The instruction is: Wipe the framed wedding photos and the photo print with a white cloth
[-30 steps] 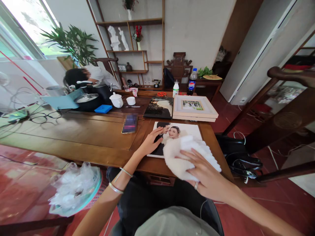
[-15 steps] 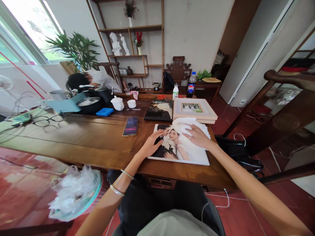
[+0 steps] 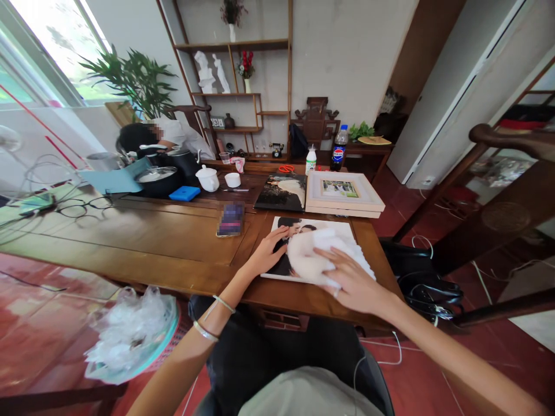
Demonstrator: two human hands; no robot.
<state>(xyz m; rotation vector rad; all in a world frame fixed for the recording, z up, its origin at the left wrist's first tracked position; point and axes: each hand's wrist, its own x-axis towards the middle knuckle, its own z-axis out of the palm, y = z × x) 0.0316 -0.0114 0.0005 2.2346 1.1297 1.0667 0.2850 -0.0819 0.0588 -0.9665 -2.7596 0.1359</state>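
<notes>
A wedding photo panel, showing a couple, lies flat on the wooden table in front of me. My left hand rests on its left side with the fingers stretched out. Under my right hand a fluffy white cloth is pressed against the panel, the fingers spread over it. The cloth hides the middle and right of the picture, including much of the bride.
Behind the panel are a dark photo album and stacked pale frames. A phone lies to the left. A cola bottle and white bottle stand farther back. Across the table a person leans down.
My right hand has slid the white cloth from the panel's upper right toward me and leftward, over the bride. My left hand has stayed on the left side.
</notes>
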